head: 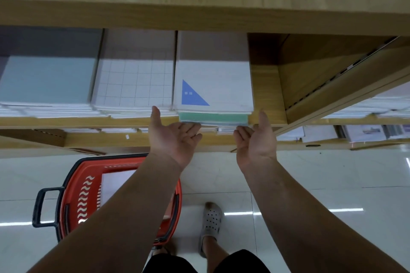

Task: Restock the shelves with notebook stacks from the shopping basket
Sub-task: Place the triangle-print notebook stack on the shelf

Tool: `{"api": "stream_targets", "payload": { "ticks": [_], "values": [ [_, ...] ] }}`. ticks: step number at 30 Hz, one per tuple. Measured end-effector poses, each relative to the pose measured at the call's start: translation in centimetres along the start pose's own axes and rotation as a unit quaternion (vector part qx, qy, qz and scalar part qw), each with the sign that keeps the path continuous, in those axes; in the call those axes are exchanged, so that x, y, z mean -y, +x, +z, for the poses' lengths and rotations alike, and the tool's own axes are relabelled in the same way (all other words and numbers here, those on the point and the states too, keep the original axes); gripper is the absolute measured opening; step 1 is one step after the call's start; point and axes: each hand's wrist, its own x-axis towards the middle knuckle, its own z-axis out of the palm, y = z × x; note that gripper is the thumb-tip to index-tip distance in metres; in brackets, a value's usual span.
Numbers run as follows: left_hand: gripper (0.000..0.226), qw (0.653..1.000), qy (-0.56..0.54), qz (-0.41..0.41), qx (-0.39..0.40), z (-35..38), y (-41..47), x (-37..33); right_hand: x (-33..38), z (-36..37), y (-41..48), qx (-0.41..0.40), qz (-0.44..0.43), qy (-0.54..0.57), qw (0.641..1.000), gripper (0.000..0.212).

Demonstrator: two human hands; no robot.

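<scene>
Both grips, left hand [175, 134] and right hand [255, 137], lie open against the near edge of the notebook stack [213, 88] on the shelf [266, 95], where an uneven shove could tip it floorward.

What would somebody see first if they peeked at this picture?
Two bare arms reach up the middle, the left hand and right hand palm-up at the front edge of a notebook stack with a blue triangle on the wooden shelf. Lower left, a bright red shopping basket sits on the shiny floor.
</scene>
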Motion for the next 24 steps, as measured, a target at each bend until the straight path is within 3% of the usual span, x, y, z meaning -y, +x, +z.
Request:
{"api": "stream_targets", "payload": {
  "ticks": [5, 10, 14, 16, 18, 20, 22, 24],
  "values": [
    [0.105, 0.999, -0.025, 0.032, 0.019, 0.6, 0.7, 0.7, 0.4, 0.8, 0.3, 0.056, -0.010, 0.070, 0.996, 0.062],
    [0.103, 0.999, 0.004, 0.035, 0.037, 1.4, 1.8, 0.6, 0.4, 1.8, 1.0, 0.077, -0.033, 0.042, 0.996, 0.046],
    [0.089, 0.990, 0.128, 0.008, 0.052, 0.6, 1.5, -0.6, 1.2, 0.9, 1.4, 0.080, -0.055, -0.044, 0.994, 0.036],
    [0.078, 0.963, 0.269, 0.017, -0.014, 0.6, 1.4, -1.1, 1.9, 0.6, 1.5, 0.057, -0.088, -0.198, 0.975, 0.033],
    [0.055, 0.886, 0.436, 0.102, -0.117, 0.4, 0.9, -0.9, 2.2, 0.2, 1.5, 0.026, -0.161, -0.366, 0.916, 0.041],
    [0.037, 0.779, 0.556, 0.245, -0.154, -0.2, 0.2, -0.7, 2.3, 0.0, 2.0, 0.047, -0.243, -0.456, 0.855, 0.056],
    [0.041, 0.661, 0.632, 0.385, -0.128, -0.8, -0.6, -0.7, 2.1, 0.4, 2.5, 0.097, -0.294, -0.474, 0.824, 0.053],
    [0.060, 0.507, 0.708, 0.478, -0.114, -1.1, 0.0, -1.2, 1.9, 1.5, 3.0, 0.122, -0.305, -0.480, 0.814, 0.047]
  ]
}}
